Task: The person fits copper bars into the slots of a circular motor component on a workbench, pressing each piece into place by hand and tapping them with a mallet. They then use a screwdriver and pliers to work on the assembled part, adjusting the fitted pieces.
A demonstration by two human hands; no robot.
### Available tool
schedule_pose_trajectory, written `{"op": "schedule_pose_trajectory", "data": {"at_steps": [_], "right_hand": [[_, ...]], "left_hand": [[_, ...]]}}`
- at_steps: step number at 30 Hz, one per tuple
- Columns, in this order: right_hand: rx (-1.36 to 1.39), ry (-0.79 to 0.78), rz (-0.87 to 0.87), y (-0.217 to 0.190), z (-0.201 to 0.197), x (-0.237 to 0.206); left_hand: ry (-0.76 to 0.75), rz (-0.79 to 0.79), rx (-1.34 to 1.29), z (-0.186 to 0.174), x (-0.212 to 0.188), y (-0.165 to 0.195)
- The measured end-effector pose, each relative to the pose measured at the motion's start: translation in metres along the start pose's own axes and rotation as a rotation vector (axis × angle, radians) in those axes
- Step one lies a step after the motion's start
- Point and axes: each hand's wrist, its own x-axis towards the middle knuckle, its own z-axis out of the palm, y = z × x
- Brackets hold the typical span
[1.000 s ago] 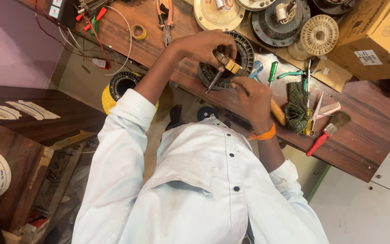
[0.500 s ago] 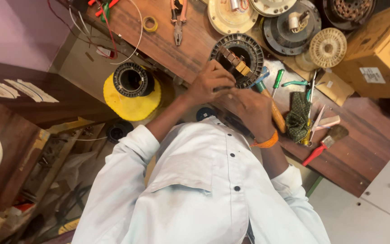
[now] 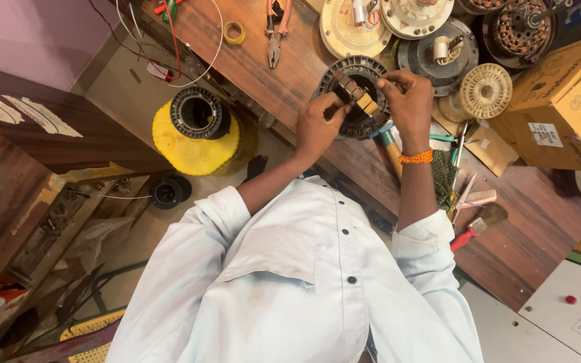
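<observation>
Left hand [image 3: 317,128] and right hand [image 3: 408,101] both gripping ribbed black stator ring [image 3: 356,97], worn wooden bench [image 3: 290,74]

stator ring [image 3: 356,98]: black, ribbed rim; brown and yellow slot pieces across centre
wrist band [image 3: 416,158]: orange beads
shirt [image 3: 290,282]: pale white-blue, dark buttons
workbench [image 3: 506,222]: brown wood grain, dark streaks
drum [image 3: 193,144]: yellow; black ribbed ring on top
pliers [image 3: 276,27]: red-orange handles, grey jaws
tape roll [image 3: 235,31]: yellow
brush [image 3: 475,225]: red handle, dark bristles
cartons [image 3: 566,114]: tan cardboard, white label
wire spool [image 3: 485,91]: cream, radial spokes
wall [image 3: 28,33]: mauve-pink
</observation>
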Motion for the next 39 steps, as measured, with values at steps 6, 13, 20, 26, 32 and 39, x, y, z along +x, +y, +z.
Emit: {"op": "schedule_pose_trajectory", "data": {"at_steps": [6, 13, 20, 26, 32, 39], "right_hand": [[0.298, 0.026, 0.162, 0.039, -0.006, -0.01], [0.46, 0.034, 0.295, 0.053, -0.042, -0.051], [0.194, -0.087, 0.088, 0.002, -0.046, -0.095], [-0.085, 0.018, -0.24, -0.006, 0.005, -0.103], [-0.219, 0.119, -0.378, -0.004, 0.032, -0.098], [-0.137, 0.091, -0.494, -0.003, 0.03, -0.114]], "left_hand": [[0.07, 0.528, 0.342, -0.011, 0.011, 0.002], [-0.488, 0.769, 0.321, -0.031, 0.071, 0.012], [-0.707, 0.622, 0.23, -0.032, 0.092, 0.028], [-0.798, 0.502, 0.219, -0.031, 0.095, 0.026], [-0.718, 0.564, 0.157, -0.033, 0.092, 0.019], [-0.7, 0.518, 0.177, -0.025, 0.09, 0.008]]}}
